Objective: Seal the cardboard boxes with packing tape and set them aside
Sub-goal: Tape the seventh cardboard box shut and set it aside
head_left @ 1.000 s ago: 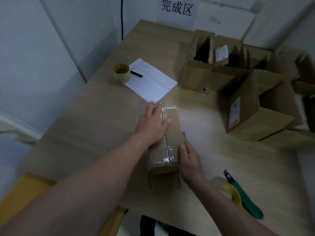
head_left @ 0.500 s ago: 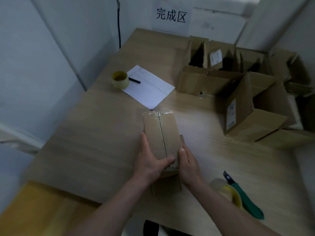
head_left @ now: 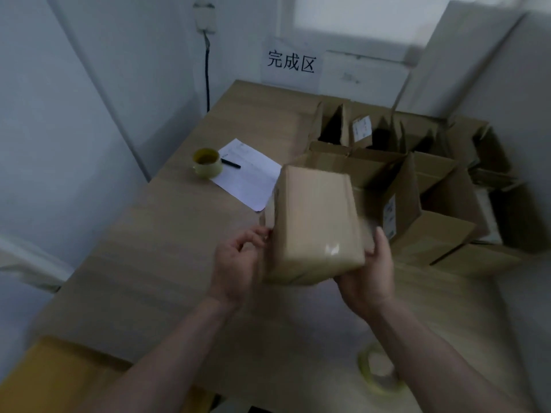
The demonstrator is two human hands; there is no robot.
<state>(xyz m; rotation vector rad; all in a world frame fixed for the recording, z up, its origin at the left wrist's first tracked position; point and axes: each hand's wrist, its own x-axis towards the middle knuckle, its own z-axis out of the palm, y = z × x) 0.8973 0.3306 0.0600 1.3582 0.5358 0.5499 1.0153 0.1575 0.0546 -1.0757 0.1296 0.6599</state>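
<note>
wooden table [head_left: 167, 263] in a white-walled corner | small tape roll [head_left: 207, 162] and paper sheet [head_left: 247, 174] far left | left hand [head_left: 238, 263] fingers curled, touching box's left side | cardboard box [head_left: 316, 225] lifted above table, blurred | right hand [head_left: 369, 272] grips its near right corner | open boxes [head_left: 417, 180] at right | tape roll [head_left: 380, 372] near edge

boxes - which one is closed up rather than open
The plain box held up between the left hand and right hand. Its faces are shut; the boxes behind it on the table gape open with flaps up.
</note>
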